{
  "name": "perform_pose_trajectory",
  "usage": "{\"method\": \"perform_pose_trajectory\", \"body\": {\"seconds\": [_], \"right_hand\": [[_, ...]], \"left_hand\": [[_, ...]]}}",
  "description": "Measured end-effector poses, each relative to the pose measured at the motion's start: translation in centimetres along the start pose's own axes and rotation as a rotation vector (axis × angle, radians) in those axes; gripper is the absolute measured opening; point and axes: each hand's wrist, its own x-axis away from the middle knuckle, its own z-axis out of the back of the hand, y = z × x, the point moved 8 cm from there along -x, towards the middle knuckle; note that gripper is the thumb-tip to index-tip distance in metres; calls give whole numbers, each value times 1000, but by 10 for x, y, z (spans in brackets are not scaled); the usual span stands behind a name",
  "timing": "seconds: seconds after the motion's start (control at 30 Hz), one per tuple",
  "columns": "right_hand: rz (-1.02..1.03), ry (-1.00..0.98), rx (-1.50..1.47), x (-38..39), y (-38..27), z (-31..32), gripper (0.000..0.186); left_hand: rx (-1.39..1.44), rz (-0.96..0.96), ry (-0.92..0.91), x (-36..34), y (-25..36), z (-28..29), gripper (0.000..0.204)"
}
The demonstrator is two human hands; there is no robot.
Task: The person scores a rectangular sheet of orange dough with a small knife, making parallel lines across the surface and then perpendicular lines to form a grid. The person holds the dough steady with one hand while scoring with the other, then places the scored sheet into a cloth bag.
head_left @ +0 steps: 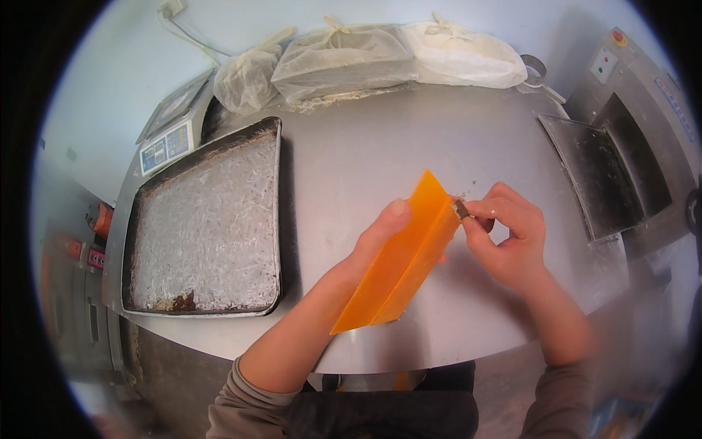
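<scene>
At the centre of the frame, an orange sheet (398,256) is held tilted above the steel table (351,154), its upper corner leaning right and its lower end toward the bottom edge. A lengthwise line divides its face.

The left hand (379,228) is closed around the sheet from its left side: thumb flat on the near face, fingers behind and mostly hidden, one fingertip showing past the right edge. The right hand (515,230), right of centre, is drawn into a pinch, thumb and forefinger nearly together on a small brown piece (460,210). That piece is at the sheet's upper right edge; whether it presses on the edge cannot be told. Dark specks (474,182) show just above it.

Left of centre lies a tray (208,219), its rim darkened, its base streaked, with a brown patch at the lower edge. A scale (170,145) stands beyond it, upper left. Along the top are three tied bags (344,62), with a round metal sieve (534,69) beside the rightmost. At the right stands a grey machine (643,110) with a red button (619,37).
</scene>
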Motion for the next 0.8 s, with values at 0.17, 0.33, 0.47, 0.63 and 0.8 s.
{"method": "perform_pose_trajectory", "body": {"seconds": [0.17,0.33,0.47,0.63,0.8], "right_hand": [[18,1,1,1,-1,0,29],[-2,-23,10,2,-1,-2,27],[29,-6,30,1,-3,-2,28],[31,-22,38,1,-4,-3,27],[44,-46,61,1,-6,-5,27]], "left_hand": [[0,2,22,1,-1,0,110],[-2,-22,-54,-5,0,-3,112],[-13,-10,-39,-4,-4,2,113],[-43,-17,-62,-6,-2,1,114],[-42,-81,-60,-8,4,-6,115]]}}
